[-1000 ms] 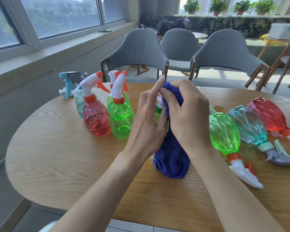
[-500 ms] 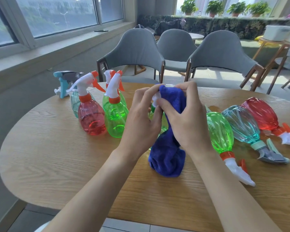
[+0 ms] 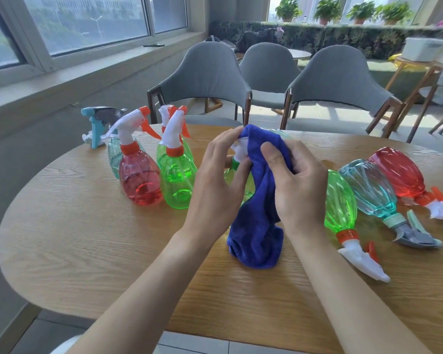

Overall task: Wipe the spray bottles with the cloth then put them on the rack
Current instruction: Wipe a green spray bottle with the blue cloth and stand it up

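Centrally, one green spray bottle [image 3: 231, 175] (mostly hidden) is gripped near its top by the left hand [image 3: 215, 185], with a blue cloth [image 3: 256, 226] clutched against it by the right hand [image 3: 299, 190].

Bare table [image 3: 69, 238] lies open across the lower left of the frame and along the near edge. Upright bottles [image 3: 141, 180] crowd centre left; three lying bottles [image 3: 368, 192] close off the right. The cloth [image 3: 256, 226] and held bottle [image 3: 237, 153] fill the middle; room behind them is probably tight.
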### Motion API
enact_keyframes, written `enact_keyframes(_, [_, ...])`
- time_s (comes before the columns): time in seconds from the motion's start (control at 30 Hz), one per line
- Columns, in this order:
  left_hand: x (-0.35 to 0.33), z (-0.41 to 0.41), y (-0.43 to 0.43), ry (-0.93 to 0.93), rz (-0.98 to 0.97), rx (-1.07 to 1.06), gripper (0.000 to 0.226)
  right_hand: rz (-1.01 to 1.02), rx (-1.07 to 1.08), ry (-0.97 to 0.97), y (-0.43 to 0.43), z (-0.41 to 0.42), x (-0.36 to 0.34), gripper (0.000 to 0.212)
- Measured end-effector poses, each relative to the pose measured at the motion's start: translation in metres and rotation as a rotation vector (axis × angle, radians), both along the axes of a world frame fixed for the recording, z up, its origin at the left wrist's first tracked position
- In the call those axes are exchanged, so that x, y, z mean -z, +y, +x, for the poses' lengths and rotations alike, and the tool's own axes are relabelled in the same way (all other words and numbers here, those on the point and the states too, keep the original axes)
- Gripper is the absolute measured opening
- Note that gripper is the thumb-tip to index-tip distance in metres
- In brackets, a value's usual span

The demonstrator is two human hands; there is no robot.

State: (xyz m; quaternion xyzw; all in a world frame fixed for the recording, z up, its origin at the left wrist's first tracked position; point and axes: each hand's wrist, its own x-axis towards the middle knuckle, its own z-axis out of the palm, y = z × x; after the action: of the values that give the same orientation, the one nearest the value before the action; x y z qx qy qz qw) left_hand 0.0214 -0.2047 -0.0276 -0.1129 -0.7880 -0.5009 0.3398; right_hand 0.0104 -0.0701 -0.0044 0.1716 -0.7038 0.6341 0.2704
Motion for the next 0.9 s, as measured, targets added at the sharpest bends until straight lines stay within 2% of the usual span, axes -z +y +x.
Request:
enact_keyframes(0.13, [0.004, 0.002, 0.003, -0.130, 0.050, 0.004, 0.077, -0.057, -0.034, -0.040, 0.003, -0.003, 0.004, 0.020])
enact_keyframes(0.23, [0.006, -0.001, 0.002, -0.134, 0.050, 0.006, 0.077, -0.178, -0.187, -0.113, 0.007, -0.007, 0.005, 0.016])
enact_keyframes(0.33, [0.007, -0.006, 0.003, -0.125, 0.054, -0.018, 0.073, -0.369, -0.309, -0.197, 0.005, -0.005, 0.005, 0.022])
enact_keyframes(0.4, [0.007, -0.008, 0.002, -0.125, 0.063, -0.041, 0.071, -0.495, -0.308, -0.246, 0.003, -0.002, 0.007, 0.024])
enact_keyframes(0.43, [0.006, -0.010, 0.001, -0.130, 0.082, -0.050, 0.072, -0.491, -0.271, -0.248, 0.003, -0.002, 0.008, 0.024])
enact_keyframes(0.57, [0.006, -0.015, -0.002, -0.148, 0.115, -0.069, 0.073, -0.306, -0.213, -0.235, 0.008, -0.004, 0.009, 0.017])
enact_keyframes(0.7, [0.007, -0.008, 0.004, -0.151, 0.056, -0.067, 0.069, 0.037, -0.129, -0.168, 0.007, -0.003, 0.009, 0.007])
enact_keyframes(0.8, [0.006, -0.003, 0.008, -0.139, 0.020, -0.078, 0.068, 0.168, 0.016, -0.127, 0.004, -0.007, 0.013, 0.018])
enact_keyframes(0.9, [0.005, -0.002, 0.006, -0.143, 0.044, -0.059, 0.068, 0.176, 0.030, -0.136, 0.002, -0.006, 0.015, 0.026])
